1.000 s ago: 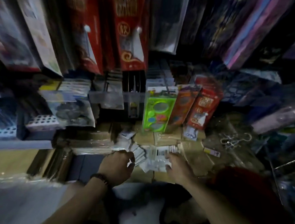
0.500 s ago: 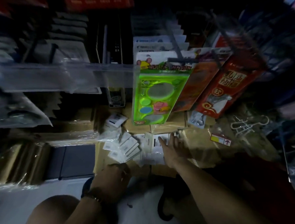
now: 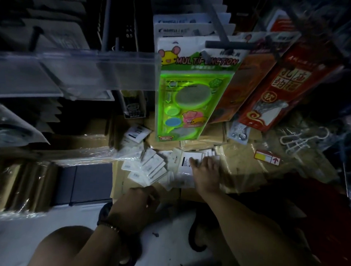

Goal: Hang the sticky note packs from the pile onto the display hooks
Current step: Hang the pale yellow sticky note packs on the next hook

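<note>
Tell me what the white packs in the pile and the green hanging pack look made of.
Sticky note packs: seemingly paper in clear glossy film sleeves, judging by glints and printed labels. Green hanging pack: probably translucent neon plastic on a printed card backing; it glows brightly in the dim light.

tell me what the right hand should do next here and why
Probably curl the right hand round the top pack under it and lift it. Its fingers lie flat and spread on the sticky note packs, gripping nothing yet, and the display hook juts out above the pile. The left hand is curled at the pile's near edge; whether it holds anything is unclear.
</note>
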The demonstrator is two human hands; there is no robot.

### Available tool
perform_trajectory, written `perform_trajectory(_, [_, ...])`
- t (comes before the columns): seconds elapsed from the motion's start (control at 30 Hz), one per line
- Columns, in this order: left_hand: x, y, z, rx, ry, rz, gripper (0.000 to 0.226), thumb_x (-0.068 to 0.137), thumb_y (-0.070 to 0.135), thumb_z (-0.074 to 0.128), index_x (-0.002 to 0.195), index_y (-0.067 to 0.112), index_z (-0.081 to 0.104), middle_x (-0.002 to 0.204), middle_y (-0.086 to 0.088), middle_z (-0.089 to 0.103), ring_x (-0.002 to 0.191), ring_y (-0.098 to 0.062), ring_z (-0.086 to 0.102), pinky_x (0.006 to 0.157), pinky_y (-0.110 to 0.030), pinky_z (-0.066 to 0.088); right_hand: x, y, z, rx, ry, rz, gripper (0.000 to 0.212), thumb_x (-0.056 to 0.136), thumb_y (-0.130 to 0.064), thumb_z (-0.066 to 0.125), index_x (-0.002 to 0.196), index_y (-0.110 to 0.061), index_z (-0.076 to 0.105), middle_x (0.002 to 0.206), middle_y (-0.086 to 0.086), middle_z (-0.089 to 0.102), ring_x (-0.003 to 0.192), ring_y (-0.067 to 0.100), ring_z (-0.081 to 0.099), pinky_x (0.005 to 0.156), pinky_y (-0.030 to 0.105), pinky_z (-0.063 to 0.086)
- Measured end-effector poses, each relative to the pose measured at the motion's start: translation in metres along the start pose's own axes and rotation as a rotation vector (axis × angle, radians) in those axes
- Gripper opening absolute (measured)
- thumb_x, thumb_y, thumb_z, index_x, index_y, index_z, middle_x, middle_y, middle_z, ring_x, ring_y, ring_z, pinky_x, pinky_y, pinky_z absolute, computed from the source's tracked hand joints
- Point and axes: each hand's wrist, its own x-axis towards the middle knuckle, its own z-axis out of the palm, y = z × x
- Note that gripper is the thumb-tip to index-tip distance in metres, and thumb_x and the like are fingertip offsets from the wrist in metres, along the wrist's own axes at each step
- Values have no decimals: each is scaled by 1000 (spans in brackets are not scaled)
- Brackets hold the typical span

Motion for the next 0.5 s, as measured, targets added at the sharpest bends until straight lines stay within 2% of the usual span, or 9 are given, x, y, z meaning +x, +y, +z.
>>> perform_trajectory(0.07, [0, -1, 0, -12, 0, 8, 14, 104, 41, 61, 114, 36, 70, 105, 13, 76, 96, -7, 71, 85, -29, 59, -3, 2, -7, 32, -36, 1, 47, 88, -19, 70, 133, -25, 61, 113, 24, 67, 110, 42, 62, 93, 51, 52])
perform_trajectory(0.2, [0, -1, -3, -35, 30, 10, 8, 103, 36, 62, 105, 41, 68, 103, 14, 77, 93, -5, 71, 83, -25, 57, 1, 14, -15, 129, -107, -47, 62, 102, -26, 61, 158, -34, 36, 149, 18, 55, 139, 39, 49, 112, 50, 41])
perform_trajectory(0.3, [1, -1, -3, -46, 36, 9, 9, 104, 36, 62, 101, 44, 65, 101, 16, 76, 90, -2, 69, 80, -21, 54, 6, 17, -23, 239, -166, 13, 67, 106, -30, 54, 163, -46, 25, 163, 12, 43, 151, 38, 39, 122, 53, 35])
perform_trajectory(0.4, [0, -1, -3, -80, 69, 8, 10, 102, 34, 65, 99, 44, 66, 97, 17, 74, 89, -3, 69, 82, -22, 55, 5, 19, -40, 342, -118, -30, 53, 105, -37, 57, 155, -45, 40, 162, 5, 39, 153, 36, 33, 119, 51, 37])
perform_trajectory(0.5, [0, -2, -2, -172, 112, -27, 11, 101, 37, 68, 112, 40, 70, 105, 16, 72, 92, -3, 67, 81, -21, 51, -9, 19, -77, 605, -162, -179, 34, 109, -29, 57, 143, -26, 57, 143, 8, 61, 135, 30, 55, 102, 38, 48])
